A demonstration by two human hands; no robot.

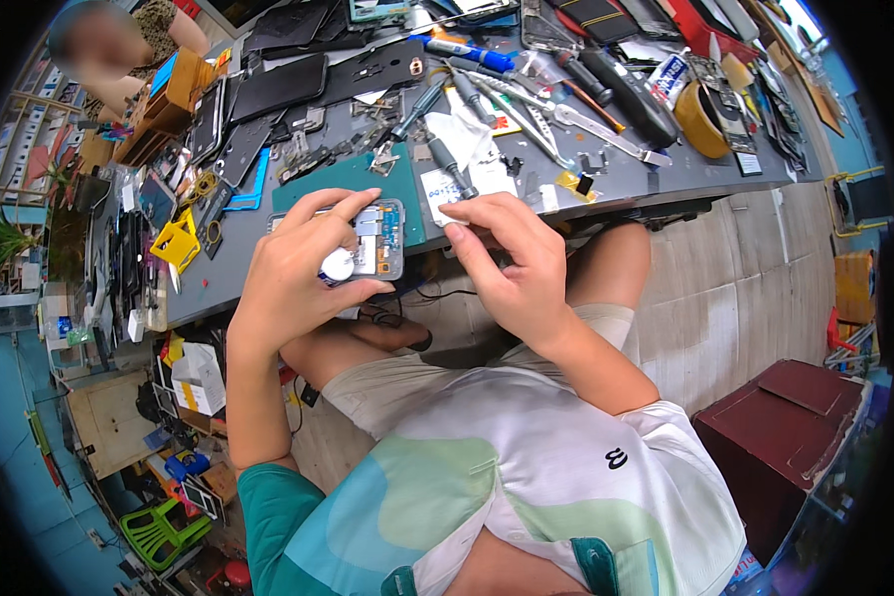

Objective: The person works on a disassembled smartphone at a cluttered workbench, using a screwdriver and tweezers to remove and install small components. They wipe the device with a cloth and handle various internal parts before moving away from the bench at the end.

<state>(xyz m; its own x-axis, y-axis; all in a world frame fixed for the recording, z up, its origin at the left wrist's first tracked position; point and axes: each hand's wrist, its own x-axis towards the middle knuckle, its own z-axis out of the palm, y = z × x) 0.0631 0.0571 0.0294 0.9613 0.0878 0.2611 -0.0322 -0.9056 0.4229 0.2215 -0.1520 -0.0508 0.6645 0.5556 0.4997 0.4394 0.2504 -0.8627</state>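
Note:
My left hand [303, 258] grips an opened phone [392, 243] at the desk's near edge, its fingers over the top and the thumb along the lower side. Blue circuit board and metal shields show inside the phone's frame. A small white round piece [338, 265] sits between that hand's fingers and the phone. To the right, my right hand [507, 253] is closed in a pinch, thumb against index finger; what it may hold is too small to name. Just beyond those fingertips is a grey-handled screwdriver [445, 159] over white paper. A green mat [353, 184] lies under and behind the phone.
Tweezers [536, 129], a blue marker pen [467, 53], a yellow tape roll [700, 119], and several dark phone parts [278, 87] crowd the desk. A wooden drawer box [164, 99] stands at left, near another person [119, 60]. A dark red box [780, 427] is on the floor at right.

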